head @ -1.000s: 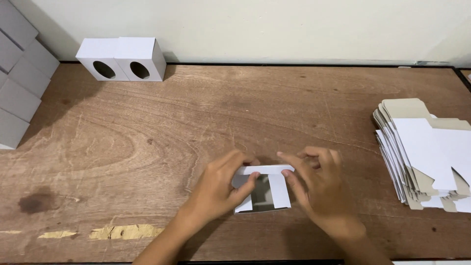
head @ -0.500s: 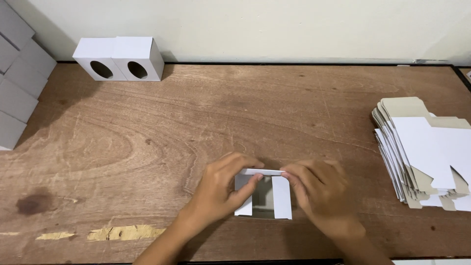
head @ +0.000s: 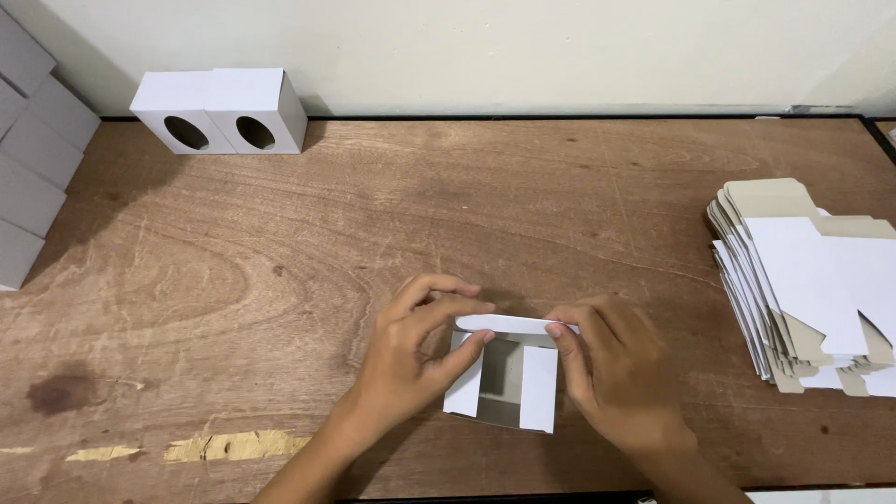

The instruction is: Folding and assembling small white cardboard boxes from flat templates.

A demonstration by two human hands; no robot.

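at the near edge of the wooden table (head: 560,187), a little right of the middle, both hands were on one small white carton (head: 504,369). it stood half formed: its body was up, its open end faced the person, and two white side flaps hung apart with the grey inside showing between them. the left hand (head: 415,359) gripped the carton's left side, thumb on the left flap and fingers curled over the top edge. the right hand (head: 611,369) held the right side, its fingertips pinching the top flap, which lay nearly flat across. by my judgement that end was not yet closed; the side flaps wanted folding in and the top flap tucking. i could not see its far end.

further back on the right lay one stack of flat carton blanks (head: 807,280), white and grey, fanned out, too many and too overlapped to count. so most of the work seemed left.

at the far left corner stood two finished white cartons (head: 219,110), side by side and touching, each with one oval window. along the left edge ran a row of grey-white boxes (head: 33,159), about five showing, cut off by the frame.
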